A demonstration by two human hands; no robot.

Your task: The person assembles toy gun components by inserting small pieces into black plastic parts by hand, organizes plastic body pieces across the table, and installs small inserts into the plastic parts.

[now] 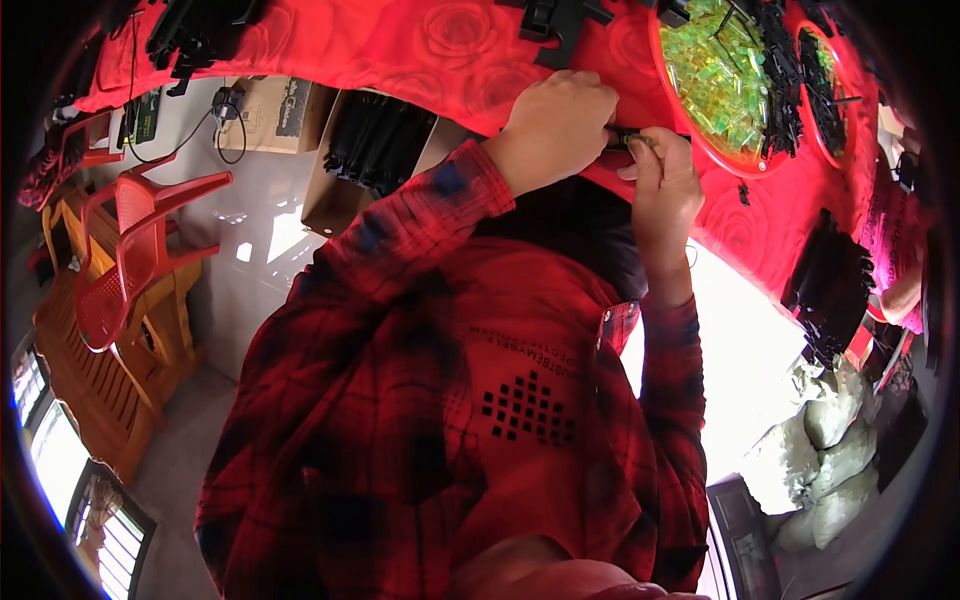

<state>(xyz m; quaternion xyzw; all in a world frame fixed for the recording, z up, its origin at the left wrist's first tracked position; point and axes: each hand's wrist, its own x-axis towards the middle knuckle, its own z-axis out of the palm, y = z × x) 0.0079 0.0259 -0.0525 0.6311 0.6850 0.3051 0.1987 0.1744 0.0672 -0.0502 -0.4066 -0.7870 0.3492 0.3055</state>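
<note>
Both hands are close together at the near edge of the red tablecloth (457,90). My left hand (558,125) is closed round a dark, narrow plastic part (618,138), and most of that part is hidden by the fingers. Thumb and fingertips of my right hand (666,185) pinch a tiny yellow-green piece (643,142) against the right end of the dark part. Just beyond my left knuckles lies a flat black part (562,50). To the right of the hands, a round red tray (748,163) is filled with clear yellow-green pieces (715,80).
A second red tray (848,120) holds black strips. A bundle of black parts (832,280) hangs at the table's right edge. Below the table stands a cardboard box (330,205) with black parts. Red plastic chairs (140,225) are at left, pale sacks (835,445) at lower right.
</note>
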